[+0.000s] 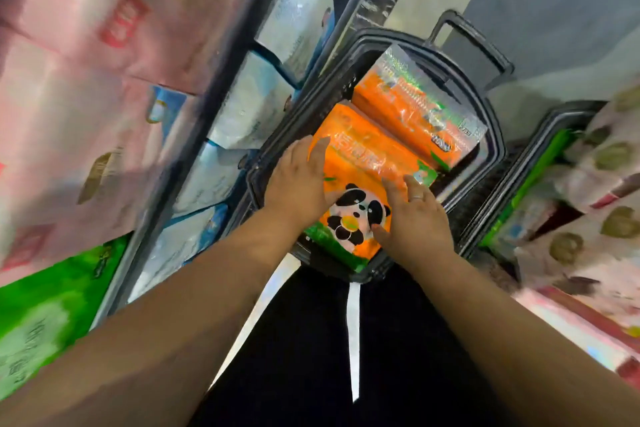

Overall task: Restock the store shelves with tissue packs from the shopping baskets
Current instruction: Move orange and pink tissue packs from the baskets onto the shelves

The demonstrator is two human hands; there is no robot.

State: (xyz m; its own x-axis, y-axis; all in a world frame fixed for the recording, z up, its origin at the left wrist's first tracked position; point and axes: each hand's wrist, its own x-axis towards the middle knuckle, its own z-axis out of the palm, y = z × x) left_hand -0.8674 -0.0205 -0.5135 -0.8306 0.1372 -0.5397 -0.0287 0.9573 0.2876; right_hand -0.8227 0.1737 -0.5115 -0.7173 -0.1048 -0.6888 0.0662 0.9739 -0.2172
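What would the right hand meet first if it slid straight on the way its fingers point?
The right hand rests on the panda pack; past that, probably the second orange pack farther back in the basket, though depth is unclear.

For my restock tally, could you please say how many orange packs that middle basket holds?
2: panda pack between left hand and right hand, second pack behind it; more possibly hidden.
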